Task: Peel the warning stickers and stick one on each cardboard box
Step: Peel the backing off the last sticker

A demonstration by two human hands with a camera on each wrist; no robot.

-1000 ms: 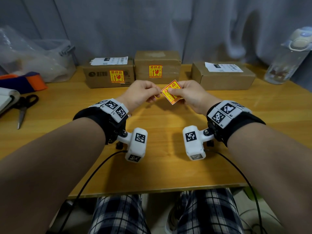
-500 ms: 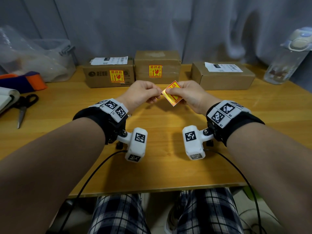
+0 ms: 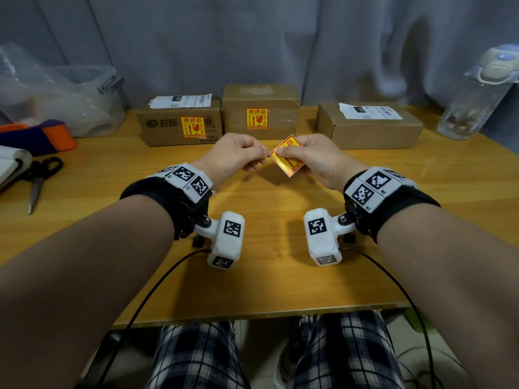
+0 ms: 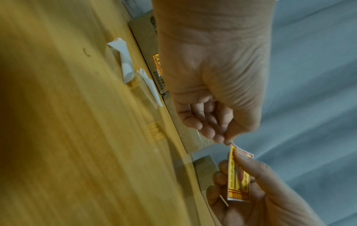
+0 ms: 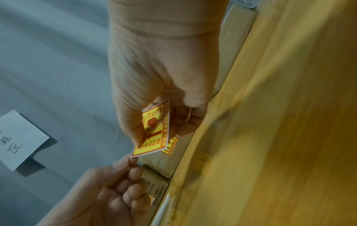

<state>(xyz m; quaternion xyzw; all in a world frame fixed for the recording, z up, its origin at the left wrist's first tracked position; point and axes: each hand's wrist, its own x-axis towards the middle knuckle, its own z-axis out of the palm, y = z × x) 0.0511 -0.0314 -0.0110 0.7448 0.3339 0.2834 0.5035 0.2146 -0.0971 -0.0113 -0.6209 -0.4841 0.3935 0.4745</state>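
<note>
Three cardboard boxes stand in a row at the back of the table. The left box [image 3: 168,127] and the middle box [image 3: 278,108] each carry a yellow-and-red warning sticker on the front face; the right box [image 3: 373,130] shows a plain front. Above the table's middle, my right hand [image 3: 311,160] holds a yellow warning sticker [image 3: 289,160] on its backing between thumb and fingers. My left hand [image 3: 236,158] pinches the sticker's left corner [image 4: 232,145]. In the right wrist view the sticker [image 5: 154,131] tilts, with the left fingertips [image 5: 133,162] at its lower corner.
Two white peeled backing papers [image 4: 123,62] lie on the table before the left box. Scissors [image 3: 38,178] and an orange-purple item [image 3: 39,136] lie at the far left, beside a clear plastic container [image 3: 70,105]. A water bottle [image 3: 477,94] stands at the back right.
Both hands stay almost in place above the table. The sticker has tilted slightly as the left fingers work at its corner.
</note>
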